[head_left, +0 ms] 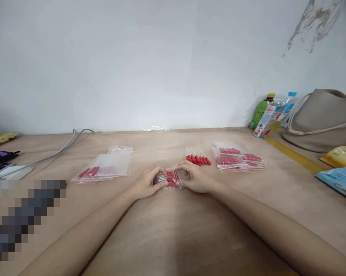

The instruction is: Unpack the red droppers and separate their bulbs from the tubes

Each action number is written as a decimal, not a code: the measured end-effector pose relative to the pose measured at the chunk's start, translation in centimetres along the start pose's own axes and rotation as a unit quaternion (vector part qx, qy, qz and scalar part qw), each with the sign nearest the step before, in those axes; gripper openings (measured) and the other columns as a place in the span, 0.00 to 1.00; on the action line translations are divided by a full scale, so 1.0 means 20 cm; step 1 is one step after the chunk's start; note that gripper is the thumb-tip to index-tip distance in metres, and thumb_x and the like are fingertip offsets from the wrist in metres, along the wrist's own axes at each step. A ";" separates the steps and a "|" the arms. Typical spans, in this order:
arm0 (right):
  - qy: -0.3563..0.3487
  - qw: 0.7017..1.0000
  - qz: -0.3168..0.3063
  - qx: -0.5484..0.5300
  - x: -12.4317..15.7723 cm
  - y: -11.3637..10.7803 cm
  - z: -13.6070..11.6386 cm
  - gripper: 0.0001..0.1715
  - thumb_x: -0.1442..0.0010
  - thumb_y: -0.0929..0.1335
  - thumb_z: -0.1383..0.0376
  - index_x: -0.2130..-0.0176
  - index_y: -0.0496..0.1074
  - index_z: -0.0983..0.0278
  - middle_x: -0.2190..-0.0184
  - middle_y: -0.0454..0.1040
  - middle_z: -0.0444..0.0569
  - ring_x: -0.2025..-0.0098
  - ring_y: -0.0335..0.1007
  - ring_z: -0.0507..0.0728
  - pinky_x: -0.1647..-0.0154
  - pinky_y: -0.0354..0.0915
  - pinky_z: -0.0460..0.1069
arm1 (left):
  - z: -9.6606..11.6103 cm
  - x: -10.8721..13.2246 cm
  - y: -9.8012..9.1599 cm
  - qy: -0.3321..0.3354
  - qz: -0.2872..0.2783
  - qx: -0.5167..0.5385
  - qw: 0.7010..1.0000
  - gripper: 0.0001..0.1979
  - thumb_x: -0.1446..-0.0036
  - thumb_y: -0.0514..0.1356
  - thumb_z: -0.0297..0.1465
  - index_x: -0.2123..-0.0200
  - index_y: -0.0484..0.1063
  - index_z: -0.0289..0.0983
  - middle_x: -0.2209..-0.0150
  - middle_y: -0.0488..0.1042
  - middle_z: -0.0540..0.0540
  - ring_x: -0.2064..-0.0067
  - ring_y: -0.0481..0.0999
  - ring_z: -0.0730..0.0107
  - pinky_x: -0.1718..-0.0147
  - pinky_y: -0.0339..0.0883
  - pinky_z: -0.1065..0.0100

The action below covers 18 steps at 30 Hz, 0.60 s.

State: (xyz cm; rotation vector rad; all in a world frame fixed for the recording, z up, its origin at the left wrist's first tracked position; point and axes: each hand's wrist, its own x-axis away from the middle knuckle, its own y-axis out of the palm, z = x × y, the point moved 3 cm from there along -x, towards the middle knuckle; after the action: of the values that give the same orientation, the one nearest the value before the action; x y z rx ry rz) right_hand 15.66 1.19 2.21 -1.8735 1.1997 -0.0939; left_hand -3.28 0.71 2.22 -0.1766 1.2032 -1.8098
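Between my two hands, a clear plastic zip bag (172, 179) with several red-tipped pieces inside lies just at the table surface. My left hand (150, 182) pinches its left edge between thumb and fingers. At the bag's right edge, my right hand (195, 177) grips the plastic the same way. Just beyond my right hand lies a row of loose white sticks with red tips (198, 158). Farther right sits a pile of filled bags (233, 159) with red ends showing. To the left, flat clear bags (115, 163) overlap, with a few red pieces (89, 172) on or in them.
A grey cable (65, 147) runs across the left of the wooden table (167, 230). Drink bottles (263, 115) and a grey-brown bag (324, 120) stand at the right by the wall. Blue and yellow packets (341, 178) lie at the right edge. A pixelated patch covers the lower left.
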 end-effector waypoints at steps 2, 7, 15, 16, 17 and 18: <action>-0.004 1.000 -0.008 0.011 0.00 -0.01 -0.02 0.20 0.51 0.69 0.65 0.56 0.67 0.60 0.59 0.69 0.47 0.58 0.63 0.56 0.58 0.58 0.51 | -0.01 0.00 0.00 0.000 0.003 0.008 1.000 0.11 0.47 0.56 0.37 0.62 0.63 0.37 0.63 0.69 0.45 0.62 0.68 0.67 0.61 0.63 0.65; 0.028 0.999 -0.026 0.018 -0.02 0.01 0.01 0.22 0.54 0.71 0.63 0.57 0.68 0.62 0.60 0.70 0.48 0.59 0.63 0.56 0.58 0.58 0.52 | -0.02 0.01 0.00 -0.007 0.006 0.004 1.000 0.12 0.47 0.56 0.38 0.62 0.63 0.37 0.63 0.68 0.46 0.63 0.68 0.68 0.64 0.63 0.67; 0.075 0.996 -0.025 -0.035 -0.04 0.02 0.00 0.15 0.53 0.69 0.67 0.62 0.67 0.64 0.69 0.70 0.45 0.70 0.63 0.51 0.70 0.59 0.46 | -0.01 0.00 0.00 0.005 0.007 -0.013 1.000 0.11 0.47 0.56 0.37 0.62 0.62 0.37 0.63 0.68 0.46 0.62 0.67 0.68 0.63 0.62 0.67; 0.075 0.996 -0.030 -0.035 -0.04 0.02 -0.01 0.14 0.52 0.68 0.68 0.63 0.68 0.64 0.69 0.70 0.45 0.70 0.63 0.51 0.70 0.58 0.46 | -0.01 0.00 0.00 0.005 0.006 -0.012 1.000 0.11 0.47 0.56 0.37 0.62 0.62 0.37 0.63 0.68 0.46 0.62 0.67 0.68 0.63 0.62 0.67; 0.072 0.996 -0.037 -0.036 -0.04 0.02 -0.02 0.12 0.52 0.68 0.69 0.64 0.68 0.65 0.70 0.70 0.44 0.70 0.63 0.51 0.70 0.58 0.46 | -0.01 0.00 0.00 0.006 0.006 -0.010 1.000 0.11 0.47 0.56 0.37 0.62 0.62 0.37 0.63 0.68 0.46 0.62 0.67 0.68 0.63 0.62 0.67; 0.070 0.996 -0.042 -0.035 -0.04 0.02 -0.02 0.10 0.52 0.68 0.69 0.65 0.68 0.65 0.71 0.70 0.44 0.71 0.62 0.50 0.71 0.58 0.45 | -0.01 0.00 0.00 0.006 0.007 -0.009 1.000 0.11 0.47 0.56 0.37 0.62 0.62 0.37 0.63 0.68 0.46 0.62 0.67 0.68 0.63 0.62 0.67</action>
State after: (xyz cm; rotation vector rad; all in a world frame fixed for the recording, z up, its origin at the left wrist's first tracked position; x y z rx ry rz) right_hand 14.67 1.44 2.47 -2.0055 1.2315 -0.2353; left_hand -3.45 0.83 2.03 -0.1675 1.2266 -1.7919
